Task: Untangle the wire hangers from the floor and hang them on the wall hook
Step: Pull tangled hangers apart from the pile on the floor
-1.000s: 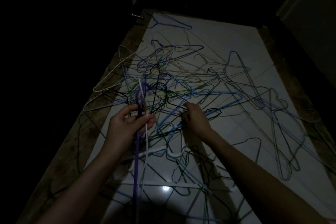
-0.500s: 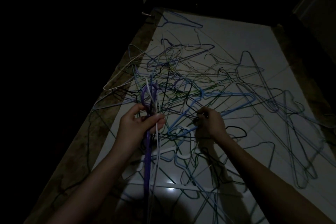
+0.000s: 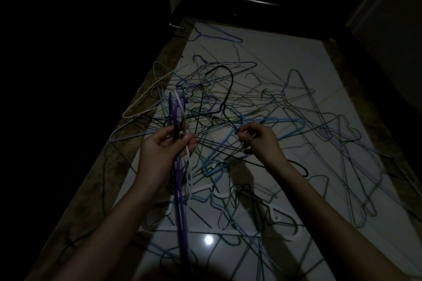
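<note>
Lifted clear of the heap since a second ago, a black hanger now stands up above the right hand, which earlier reached low into the tangle; its hook arches over the pile beyond the fingertips. A person crouches over a pale tiled floor in a dim room, both bare forearms stretched forward. The pile of wire hangers, blue, green, white and black, sprawls across the tiles ahead of and beneath both hands, still knotted together, with loose ones trailing off to the right of the right fingers. The right fingers are curled together, pinching the black hanger's wire, which also runs back under the wrist. The left hand grips a bundle of purple and white hangers, fingers and thumb wrapped round their necks; their hooks rise just above the thumb and their bodies hang down past the wrist. A small light glare shines on the tiles below and between the two forearms. No wall hook can be made out in the darkness.
</note>
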### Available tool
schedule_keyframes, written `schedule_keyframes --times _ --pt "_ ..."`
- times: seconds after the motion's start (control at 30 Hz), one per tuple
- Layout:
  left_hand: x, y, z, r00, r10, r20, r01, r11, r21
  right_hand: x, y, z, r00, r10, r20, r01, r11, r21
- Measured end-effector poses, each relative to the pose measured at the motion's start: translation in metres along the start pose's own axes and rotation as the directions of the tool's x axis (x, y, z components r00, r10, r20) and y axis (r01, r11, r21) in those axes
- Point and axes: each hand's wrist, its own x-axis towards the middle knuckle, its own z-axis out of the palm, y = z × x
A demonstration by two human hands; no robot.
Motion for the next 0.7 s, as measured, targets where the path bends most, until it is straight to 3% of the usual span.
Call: schedule_keyframes --times 0.3,0.7 --pt "-0.004 0.001 -0.001 0.998 0.055 -0.003 -0.055 0.998 0.036 -0.019 -0.015 -0.019 0.995 0.071 -0.074 -0.061 0.990 0.128" --pt "-0.008 -0.009 0.010 0.998 -0.061 0.016 0.062 0.997 -0.040 -0.059 -0.021 0.003 0.992 0.100 0.073 -0.117 0.954 0.277"
